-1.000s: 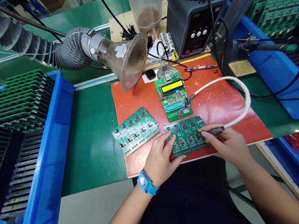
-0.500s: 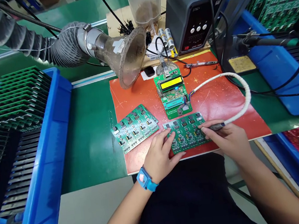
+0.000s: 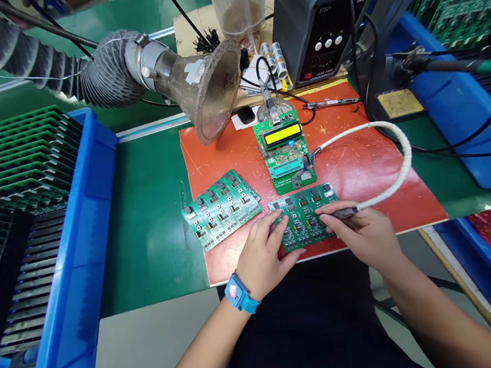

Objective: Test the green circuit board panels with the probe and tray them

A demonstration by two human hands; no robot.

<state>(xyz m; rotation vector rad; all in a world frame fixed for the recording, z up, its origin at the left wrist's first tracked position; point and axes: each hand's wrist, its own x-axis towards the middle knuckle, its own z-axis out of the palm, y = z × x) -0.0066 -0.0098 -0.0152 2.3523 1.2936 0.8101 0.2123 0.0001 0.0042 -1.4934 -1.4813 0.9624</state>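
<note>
A green circuit board (image 3: pixel 302 237) with small two-digit displays lies flat on the red mat near its front edge. My left hand (image 3: pixel 261 253), with a blue strap on the wrist, grips the board at its left end, fingertips on top and thumb along the front edge. Pinched in my right hand (image 3: pixel 369 234) is a dark pen-like probe (image 3: pixel 344 213), its tip over the board's right half; whether it touches is hidden by the fingers. A white-wrapped cable (image 3: pixel 405 152) runs from the probe to a green programmer board (image 3: pixel 293 183) with a lit yellow screen (image 3: pixel 283 135).
Several similar boards (image 3: pixel 222 210) overlap at the left of the red mat (image 3: pixel 366 165). A clear extraction funnel (image 3: pixel 214 93) hangs above the back. Blue bins (image 3: pixel 79 236) with racked boards flank the bench. A soldering station (image 3: pixel 326 29) and tweezers (image 3: pixel 333 103) are behind.
My right hand has moved a little left with the probe, from the board's right end toward its middle. My left hand and the board have stayed put.
</note>
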